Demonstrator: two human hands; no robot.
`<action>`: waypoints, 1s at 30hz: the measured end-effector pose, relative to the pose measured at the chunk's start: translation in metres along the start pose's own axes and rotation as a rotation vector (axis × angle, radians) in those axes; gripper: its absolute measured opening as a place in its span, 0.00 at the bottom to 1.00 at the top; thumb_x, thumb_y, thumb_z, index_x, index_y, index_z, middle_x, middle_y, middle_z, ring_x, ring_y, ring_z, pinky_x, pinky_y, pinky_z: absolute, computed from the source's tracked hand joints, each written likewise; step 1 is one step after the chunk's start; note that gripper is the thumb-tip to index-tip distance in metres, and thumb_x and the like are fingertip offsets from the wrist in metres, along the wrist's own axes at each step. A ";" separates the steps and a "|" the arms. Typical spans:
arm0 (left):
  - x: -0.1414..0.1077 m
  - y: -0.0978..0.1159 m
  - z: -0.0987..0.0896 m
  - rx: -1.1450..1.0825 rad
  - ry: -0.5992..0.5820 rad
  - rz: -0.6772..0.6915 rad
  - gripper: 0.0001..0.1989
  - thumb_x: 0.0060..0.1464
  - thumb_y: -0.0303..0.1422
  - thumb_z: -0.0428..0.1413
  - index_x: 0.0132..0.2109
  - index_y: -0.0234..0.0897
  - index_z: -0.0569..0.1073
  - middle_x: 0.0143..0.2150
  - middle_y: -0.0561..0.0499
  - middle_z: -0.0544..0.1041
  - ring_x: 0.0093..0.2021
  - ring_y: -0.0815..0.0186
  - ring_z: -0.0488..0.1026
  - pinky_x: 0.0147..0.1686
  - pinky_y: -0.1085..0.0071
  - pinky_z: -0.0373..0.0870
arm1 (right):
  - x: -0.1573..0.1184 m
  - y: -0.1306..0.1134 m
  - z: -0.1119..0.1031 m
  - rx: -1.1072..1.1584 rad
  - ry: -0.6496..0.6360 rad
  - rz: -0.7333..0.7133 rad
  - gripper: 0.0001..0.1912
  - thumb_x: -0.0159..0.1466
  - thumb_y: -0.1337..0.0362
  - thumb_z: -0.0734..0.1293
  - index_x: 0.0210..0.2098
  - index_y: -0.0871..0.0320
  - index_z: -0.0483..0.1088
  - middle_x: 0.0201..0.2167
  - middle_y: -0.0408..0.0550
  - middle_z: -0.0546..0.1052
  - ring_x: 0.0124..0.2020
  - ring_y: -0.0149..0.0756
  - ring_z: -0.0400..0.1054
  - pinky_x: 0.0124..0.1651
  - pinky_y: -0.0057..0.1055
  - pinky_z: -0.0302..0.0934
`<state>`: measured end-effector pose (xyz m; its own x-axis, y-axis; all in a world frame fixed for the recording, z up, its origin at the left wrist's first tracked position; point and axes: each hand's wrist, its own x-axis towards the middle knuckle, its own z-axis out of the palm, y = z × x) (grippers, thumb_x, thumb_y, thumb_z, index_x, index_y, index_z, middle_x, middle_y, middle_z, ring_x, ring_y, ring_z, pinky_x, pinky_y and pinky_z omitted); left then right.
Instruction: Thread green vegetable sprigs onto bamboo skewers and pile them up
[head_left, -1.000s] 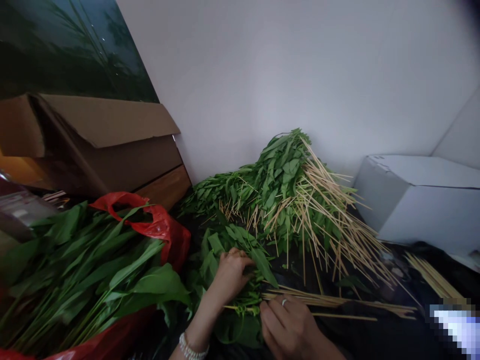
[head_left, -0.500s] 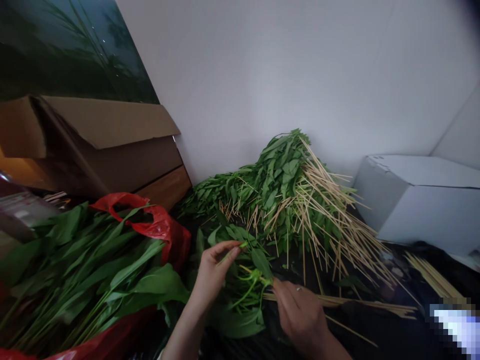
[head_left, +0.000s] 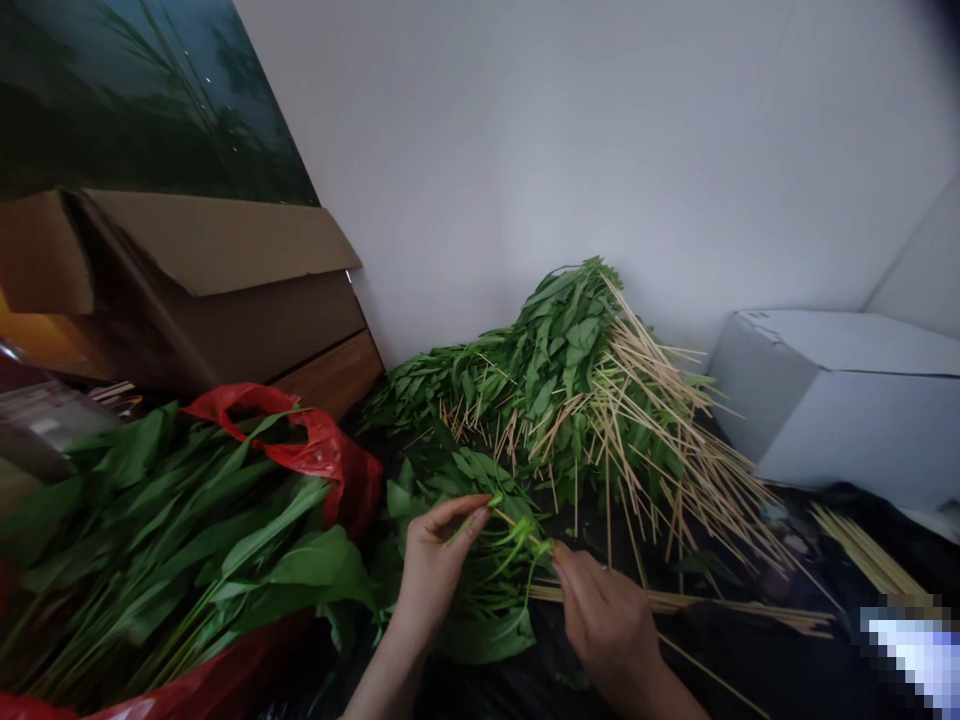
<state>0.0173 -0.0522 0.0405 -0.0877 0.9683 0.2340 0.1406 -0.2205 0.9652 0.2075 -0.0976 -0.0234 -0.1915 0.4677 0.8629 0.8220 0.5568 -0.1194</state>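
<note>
I see my left hand (head_left: 433, 560) pinching a bent green stem (head_left: 480, 516) between thumb and forefinger, grip closed on its leafy end, held just above the loose leaves on the dark desk (head_left: 750, 660)

My right hand (head_left: 611, 625) has its fingertips closed on the near end of a thin bamboo skewer (head_left: 517, 527); the stick runs up-left to where the left hand holds the stem. I judge the two hands face each other so the stem stays taut while the stick passes through it

Bare skewers (head_left: 675, 603) lie just beside the right hand, points leftward, within easy reach. Behind them a heap of skewered greens (head_left: 570, 380) leans against the white wall, sticks fanned out to the right

On the left, a red plastic bag (head_left: 315, 450) holds long-leaved greens (head_left: 172, 530), mouth open toward the hands. Cardboard box (head_left: 217, 290) behind it; white box (head_left: 840, 400) far right
</note>
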 end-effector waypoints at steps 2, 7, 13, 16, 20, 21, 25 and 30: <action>-0.001 0.000 0.001 -0.006 -0.002 -0.001 0.09 0.44 0.34 0.65 0.35 0.36 0.83 0.35 0.46 0.84 0.38 0.59 0.79 0.42 0.68 0.74 | 0.000 0.000 0.000 -0.012 0.003 0.000 0.12 0.69 0.74 0.56 0.47 0.67 0.69 0.25 0.45 0.74 0.23 0.30 0.66 0.29 0.31 0.54; -0.002 -0.001 0.002 -0.016 -0.009 0.021 0.09 0.44 0.34 0.65 0.35 0.36 0.83 0.34 0.46 0.83 0.37 0.60 0.79 0.40 0.69 0.74 | 0.000 -0.001 0.000 -0.036 -0.003 0.013 0.13 0.70 0.73 0.55 0.47 0.66 0.69 0.25 0.45 0.73 0.22 0.31 0.66 0.28 0.31 0.54; -0.002 -0.003 0.002 0.023 0.001 0.071 0.08 0.47 0.35 0.63 0.34 0.36 0.83 0.34 0.47 0.83 0.36 0.61 0.78 0.40 0.70 0.74 | -0.001 -0.001 0.001 -0.015 -0.014 0.008 0.13 0.70 0.73 0.55 0.47 0.66 0.69 0.26 0.46 0.74 0.23 0.30 0.67 0.29 0.30 0.55; -0.002 -0.005 0.002 0.024 0.019 0.063 0.09 0.48 0.36 0.63 0.35 0.36 0.82 0.33 0.47 0.83 0.36 0.61 0.78 0.39 0.70 0.74 | -0.001 -0.001 0.001 -0.012 -0.007 0.011 0.13 0.70 0.73 0.56 0.47 0.67 0.70 0.26 0.46 0.74 0.23 0.30 0.67 0.29 0.30 0.56; -0.002 -0.008 0.003 0.017 0.030 0.056 0.09 0.48 0.36 0.63 0.35 0.35 0.82 0.34 0.46 0.83 0.36 0.61 0.78 0.39 0.70 0.74 | 0.000 -0.001 0.001 -0.016 -0.006 0.017 0.13 0.70 0.72 0.56 0.46 0.66 0.70 0.25 0.45 0.74 0.22 0.31 0.67 0.28 0.30 0.56; -0.002 -0.009 0.003 0.021 0.026 0.059 0.09 0.48 0.36 0.63 0.35 0.36 0.82 0.34 0.47 0.83 0.36 0.61 0.78 0.40 0.70 0.73 | 0.000 -0.001 0.000 -0.017 -0.010 0.017 0.13 0.70 0.72 0.55 0.47 0.66 0.70 0.25 0.45 0.74 0.22 0.31 0.66 0.28 0.30 0.56; -0.001 -0.008 0.002 0.035 0.014 0.081 0.08 0.47 0.35 0.63 0.35 0.36 0.82 0.34 0.47 0.82 0.36 0.62 0.78 0.40 0.71 0.73 | 0.000 -0.001 0.000 -0.020 -0.020 0.015 0.14 0.70 0.73 0.55 0.47 0.66 0.69 0.25 0.45 0.74 0.22 0.30 0.66 0.28 0.30 0.56; 0.000 -0.006 0.002 0.025 0.021 0.106 0.06 0.46 0.33 0.64 0.33 0.37 0.82 0.32 0.48 0.82 0.35 0.62 0.78 0.39 0.71 0.73 | 0.000 -0.001 0.000 -0.027 -0.023 0.003 0.14 0.70 0.73 0.54 0.46 0.66 0.69 0.25 0.45 0.74 0.22 0.30 0.67 0.27 0.30 0.56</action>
<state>0.0188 -0.0504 0.0341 -0.0912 0.9369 0.3375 0.1744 -0.3187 0.9317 0.2065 -0.0976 -0.0234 -0.2013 0.4855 0.8508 0.8369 0.5365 -0.1081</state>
